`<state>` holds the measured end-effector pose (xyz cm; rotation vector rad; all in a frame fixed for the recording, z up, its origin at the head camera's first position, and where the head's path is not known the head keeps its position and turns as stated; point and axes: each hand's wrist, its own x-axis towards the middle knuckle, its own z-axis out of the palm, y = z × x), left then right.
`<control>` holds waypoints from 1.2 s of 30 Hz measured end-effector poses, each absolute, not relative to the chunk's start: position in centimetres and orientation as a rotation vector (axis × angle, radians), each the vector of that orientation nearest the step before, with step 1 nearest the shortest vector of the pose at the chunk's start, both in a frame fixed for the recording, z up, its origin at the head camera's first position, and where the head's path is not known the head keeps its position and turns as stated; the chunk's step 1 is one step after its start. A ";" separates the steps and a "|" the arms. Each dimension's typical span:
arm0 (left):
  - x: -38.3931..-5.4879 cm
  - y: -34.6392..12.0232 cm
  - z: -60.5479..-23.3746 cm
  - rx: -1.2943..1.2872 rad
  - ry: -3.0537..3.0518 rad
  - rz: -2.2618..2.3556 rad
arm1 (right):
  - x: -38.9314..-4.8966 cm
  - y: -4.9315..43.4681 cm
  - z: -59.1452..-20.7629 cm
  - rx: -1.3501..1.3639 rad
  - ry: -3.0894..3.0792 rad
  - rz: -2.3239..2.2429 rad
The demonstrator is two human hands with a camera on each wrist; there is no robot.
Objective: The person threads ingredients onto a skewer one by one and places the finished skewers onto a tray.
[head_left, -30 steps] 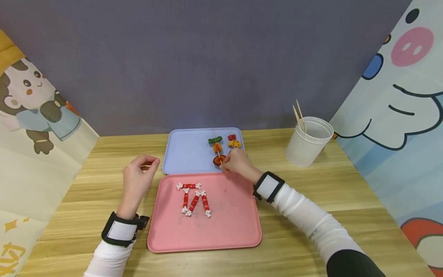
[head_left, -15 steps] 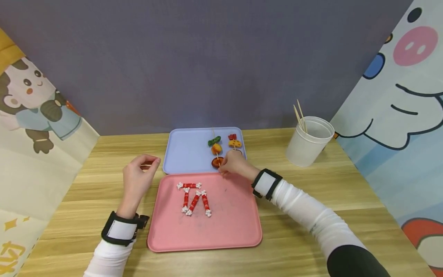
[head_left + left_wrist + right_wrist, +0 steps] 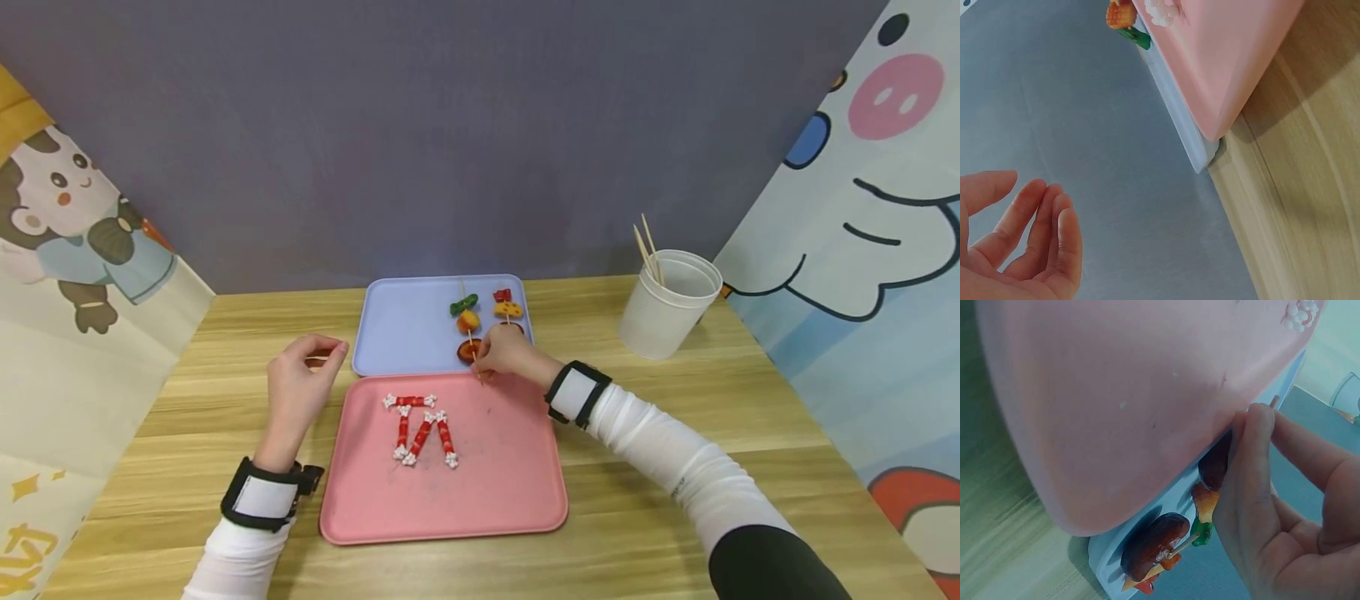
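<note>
My right hand (image 3: 512, 348) pinches the near end of a wooden stick belonging to a skewer (image 3: 468, 322). Threaded on it are a green piece, an orange-yellow piece and a brown round one. This skewer lies over the blue tray (image 3: 405, 329), its held end reaching the pink tray's far rim. Beside it rests a second skewer (image 3: 508, 309) with red, yellow and brown pieces; in the right wrist view its brown sausage-like piece (image 3: 1157, 545) shows clearly. Left of the trays, my left hand (image 3: 302, 385) is raised with loosely bent fingers and holds nothing.
Nearer to me is the pink tray (image 3: 495, 492), with several red sticks with white knobbed ends (image 3: 402, 432). A white bucket (image 3: 670, 304) holding thin wooden sticks (image 3: 651, 254) stands at the back right. A grey panel (image 3: 480, 142) rises behind the table.
The right hand has shifted the skewer slightly left and towards me. Its green piece has turned to a slant. The left hand has hardly moved.
</note>
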<state>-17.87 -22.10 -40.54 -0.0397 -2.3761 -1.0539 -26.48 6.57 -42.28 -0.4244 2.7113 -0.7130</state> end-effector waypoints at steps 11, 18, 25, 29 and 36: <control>-18.2 -21.7 -40.8 -0.052 -2.395 -1.053 | -26.4 7.6 -41.9 -0.386 2.676 -0.799; -19.2 -19.9 -40.8 -0.100 -2.460 -1.075 | -25.6 12.3 -38.7 -0.193 2.944 -1.120; -20.8 -17.6 -40.9 -0.155 -2.457 -1.094 | -24.7 17.9 -38.0 -0.025 3.381 -1.324; -21.5 -16.3 -41.0 -0.190 -2.456 -1.099 | -24.5 20.2 -38.3 0.141 3.510 -1.376; -22.2 -13.8 -40.7 -0.241 -2.473 -1.129 | -24.1 22.9 -38.8 0.393 3.661 -1.387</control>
